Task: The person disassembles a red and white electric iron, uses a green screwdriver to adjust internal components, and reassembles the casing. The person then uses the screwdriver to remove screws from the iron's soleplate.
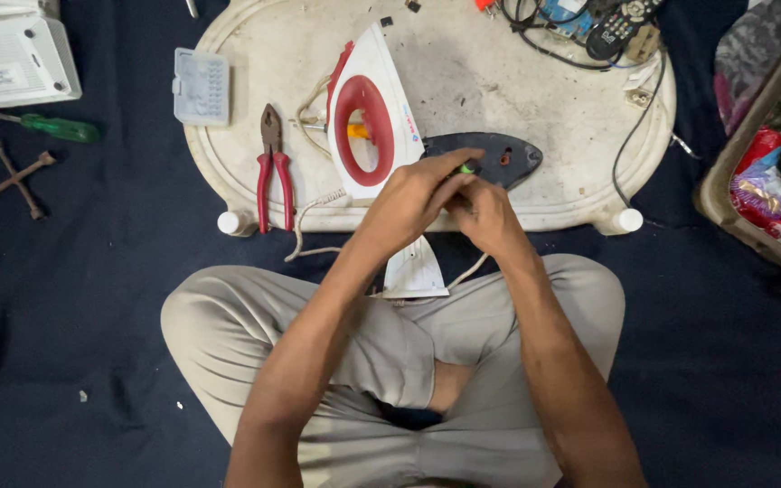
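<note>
A white clothes iron body with a red handle (368,117) lies on a low white table (463,72). Beside it, to the right, rests the iron's dark soleplate (510,155). My left hand (409,197) and my right hand (485,212) are pressed together at the near end of the soleplate. A small green-tipped tool (467,168) shows between the fingers; which hand grips it is unclear. A white cord (314,212) trails off the table's front edge toward my lap.
Red-handled pliers (273,163) and a small clear box (202,86) lie on the table's left part. Cables and a remote (621,23) sit at the back right. On the dark floor: a green screwdriver (56,127), a cross wrench (11,181), a white device (13,56), a basket (761,181).
</note>
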